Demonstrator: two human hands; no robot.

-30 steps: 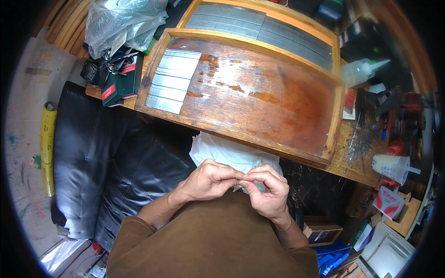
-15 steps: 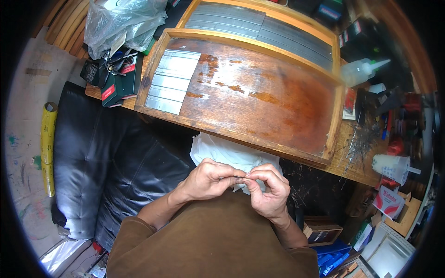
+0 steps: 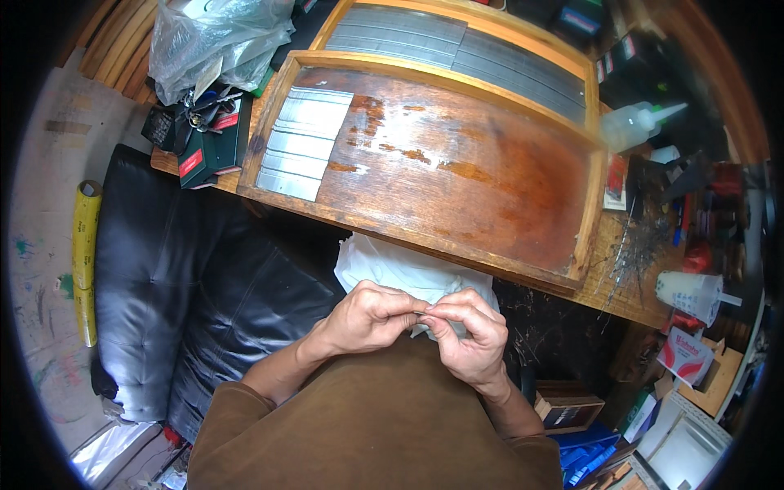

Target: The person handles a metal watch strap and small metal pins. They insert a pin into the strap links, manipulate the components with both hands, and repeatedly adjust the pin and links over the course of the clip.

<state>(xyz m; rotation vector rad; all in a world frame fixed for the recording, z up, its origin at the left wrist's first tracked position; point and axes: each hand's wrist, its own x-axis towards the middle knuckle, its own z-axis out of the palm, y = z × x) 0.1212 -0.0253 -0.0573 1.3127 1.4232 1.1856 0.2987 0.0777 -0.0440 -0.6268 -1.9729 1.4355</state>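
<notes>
My left hand and my right hand meet in front of my chest, both in a pinch with thumbs and forefingers touching. Whatever sits between the fingertips is tiny and dark, too small to name. Below them a white cloth hangs over my lap. Just beyond is a shallow wooden tray with a worn brown bottom. At the tray's left end lie thin flat metal strips in neat rows. A second wooden tray behind it holds more grey strips.
Left of the trays are dark green boxes, keys and a clear plastic bag. To the right stand a squeeze bottle, loose thin wires and a drink cup. A black leather seat is at my left.
My right hand's fingertips have shifted slightly left, closer against the left hand's. Both hands keep their pinch; the trays and strips have not moved.
</notes>
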